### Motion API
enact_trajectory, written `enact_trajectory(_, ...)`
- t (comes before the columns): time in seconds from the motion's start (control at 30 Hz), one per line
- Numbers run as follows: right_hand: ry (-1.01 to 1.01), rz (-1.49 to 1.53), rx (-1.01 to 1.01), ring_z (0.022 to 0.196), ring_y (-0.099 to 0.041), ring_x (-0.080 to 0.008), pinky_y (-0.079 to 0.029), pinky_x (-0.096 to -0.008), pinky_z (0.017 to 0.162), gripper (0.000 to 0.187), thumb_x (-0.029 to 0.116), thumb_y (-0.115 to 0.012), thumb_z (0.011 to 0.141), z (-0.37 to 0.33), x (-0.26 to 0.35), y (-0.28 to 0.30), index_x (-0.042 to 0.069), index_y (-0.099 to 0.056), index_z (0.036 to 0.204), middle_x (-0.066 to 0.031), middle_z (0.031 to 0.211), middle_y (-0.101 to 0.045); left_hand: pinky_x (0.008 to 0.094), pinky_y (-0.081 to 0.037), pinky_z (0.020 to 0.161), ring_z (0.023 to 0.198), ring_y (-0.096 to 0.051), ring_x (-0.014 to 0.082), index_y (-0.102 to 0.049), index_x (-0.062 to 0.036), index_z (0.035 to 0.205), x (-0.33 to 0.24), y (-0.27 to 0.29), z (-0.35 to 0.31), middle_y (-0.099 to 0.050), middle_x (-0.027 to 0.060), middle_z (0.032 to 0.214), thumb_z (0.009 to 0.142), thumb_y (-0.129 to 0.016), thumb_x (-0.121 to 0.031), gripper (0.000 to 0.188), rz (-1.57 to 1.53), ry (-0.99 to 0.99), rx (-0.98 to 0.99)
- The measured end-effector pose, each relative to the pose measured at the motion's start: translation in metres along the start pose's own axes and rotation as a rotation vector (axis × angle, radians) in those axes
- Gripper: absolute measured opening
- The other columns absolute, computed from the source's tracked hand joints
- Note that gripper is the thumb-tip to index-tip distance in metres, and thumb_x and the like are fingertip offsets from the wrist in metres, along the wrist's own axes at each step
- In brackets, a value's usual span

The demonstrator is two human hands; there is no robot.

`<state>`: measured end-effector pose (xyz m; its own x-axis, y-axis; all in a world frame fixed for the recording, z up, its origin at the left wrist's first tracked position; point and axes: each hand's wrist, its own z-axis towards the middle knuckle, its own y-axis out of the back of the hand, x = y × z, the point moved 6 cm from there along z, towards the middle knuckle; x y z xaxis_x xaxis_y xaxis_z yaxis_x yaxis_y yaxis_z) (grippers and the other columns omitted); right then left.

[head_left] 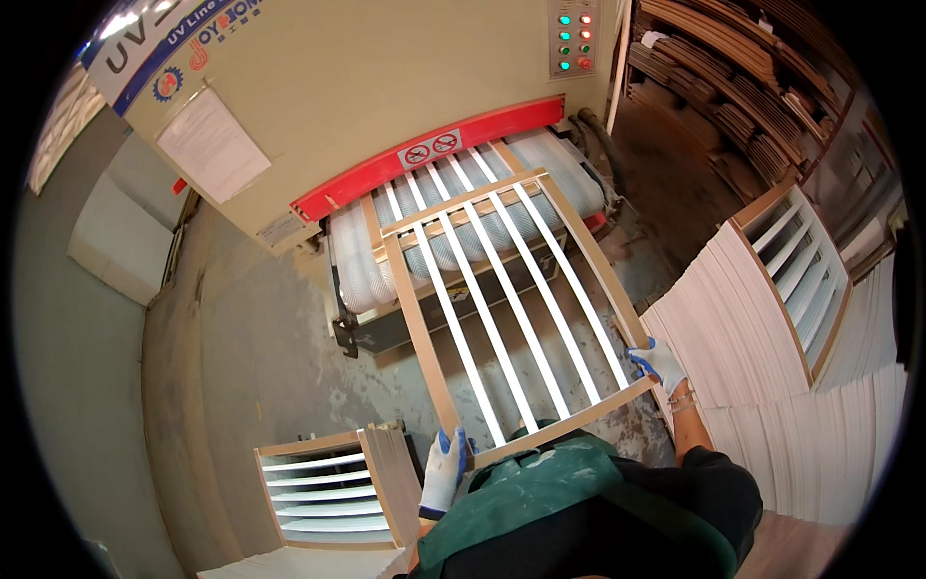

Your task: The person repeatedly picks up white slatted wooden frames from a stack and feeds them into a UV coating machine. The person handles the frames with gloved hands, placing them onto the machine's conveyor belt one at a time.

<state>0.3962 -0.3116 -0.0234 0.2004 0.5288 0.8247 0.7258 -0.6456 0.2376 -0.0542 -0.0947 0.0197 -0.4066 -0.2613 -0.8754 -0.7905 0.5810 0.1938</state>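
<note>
Both my gloved hands hold a slatted frame (415, 318) with brown borders and white slats, tilted between my body and a machine. My left hand (444, 470), in a white and blue glove, closes on its near left corner. My right hand (659, 364), gloved alike, grips the right border close to the near right corner. The frame's far end lies over the mesh conveyor belt (359, 265). Just beyond it, a second slatted frame (394, 201) sits on the belt, partly hidden beneath a red guard bar (424, 151).
The beige machine (357, 77) carries a panel of lit buttons (575, 43). A tall stack of frames (719, 318) stands close on my right, another stack (386, 482) at lower left. Shelves of brown boards (733, 87) fill the far right. Hoses (603, 150) hang beside the conveyor.
</note>
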Motion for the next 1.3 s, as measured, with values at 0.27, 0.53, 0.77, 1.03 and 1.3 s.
enact_trajectory(0.27, 0.012, 0.029, 0.021, 0.054, -0.055, -0.0096, -0.048, -0.0251, 0.048, 0.033, 0.02, -0.075, 0.086, 0.003, 0.004, 0.0, 0.0, -0.063, 0.11, -0.0038, 0.078, -0.064, 0.0337, -0.051, 0.077, 0.083, -0.066, 0.0197, -0.06, 0.0003, 0.106, -0.004, -0.004, -0.002, -0.068, 0.0107, 0.091, 0.103, -0.055, -0.035, 0.036, -0.046, 0.076, -0.018)
enact_trajectory(0.53, 0.056, 0.014, -0.085, 0.046, -0.052, -0.0107, -0.045, -0.0276, 0.043, 0.022, 0.017, -0.076, 0.084, -0.003, 0.007, -0.002, -0.001, -0.066, 0.093, -0.002, 0.063, -0.058, 0.0321, -0.054, 0.071, 0.077, -0.066, 0.0197, -0.059, -0.0001, 0.104, 0.009, -0.009, 0.002, -0.067, 0.0108, 0.09, 0.103, -0.056, -0.033, 0.033, -0.206, 0.187, -0.011)
enact_trajectory(0.77, 0.038, -0.129, -0.082, 0.066, -0.061, -0.0133, -0.052, -0.03, 0.058, 0.065, 0.021, -0.077, 0.085, 0.021, 0.004, 0.003, -0.006, -0.049, 0.137, -0.0082, 0.09, -0.068, 0.0327, -0.053, 0.071, 0.077, -0.066, 0.0193, -0.058, -0.0004, 0.101, -0.004, -0.007, 0.013, -0.066, 0.0091, 0.086, 0.103, -0.055, -0.033, 0.033, -0.191, 0.134, -0.01)
enact_trajectory(1.03, 0.485, -0.687, -0.302, 0.116, -0.058, -0.0424, -0.046, -0.0472, 0.1, 0.078, 0.024, -0.069, 0.088, 0.031, 0.047, -0.016, 0.014, -0.033, 0.155, -0.0264, 0.133, -0.056, 0.0369, -0.051, 0.074, 0.081, -0.066, 0.0255, -0.061, 0.0001, 0.098, -0.04, 0.009, 0.033, -0.067, 0.014, 0.088, 0.104, -0.049, -0.031, 0.034, 0.202, -0.23, -0.041)
enact_trajectory(1.3, 0.523, -0.744, -0.262, 0.113, -0.061, -0.0409, -0.047, -0.0478, 0.098, 0.067, 0.025, -0.063, 0.092, 0.05, 0.089, -0.026, 0.016, -0.038, 0.153, -0.0259, 0.122, -0.064, 0.0352, -0.053, 0.073, 0.081, -0.067, 0.0243, -0.061, -0.0007, 0.103, -0.042, 0.012, 0.072, -0.069, 0.0139, 0.092, 0.105, -0.049, -0.034, 0.036, -0.018, -0.136, -0.018)
